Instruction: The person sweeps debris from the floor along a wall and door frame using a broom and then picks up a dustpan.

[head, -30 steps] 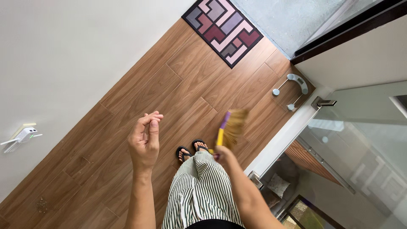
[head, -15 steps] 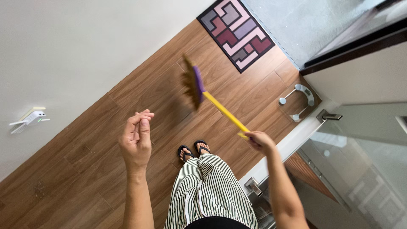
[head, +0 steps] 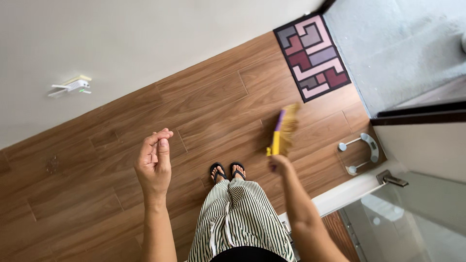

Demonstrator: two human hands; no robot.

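Fingers of the right hand (head: 280, 165) are curled tight around the yellow handle of a small broom (head: 282, 133), but they are tiny and partly hidden behind the wrist, so each one is hard to make out. Its straw head is blurry and points up from that fist toward the patterned mat (head: 311, 56), low over the wooden floor (head: 204, 104). Over on the other side, the left hand (head: 154, 162) holds nothing, fingers bent loosely with the thumb by the fingertips, well apart from the broom.
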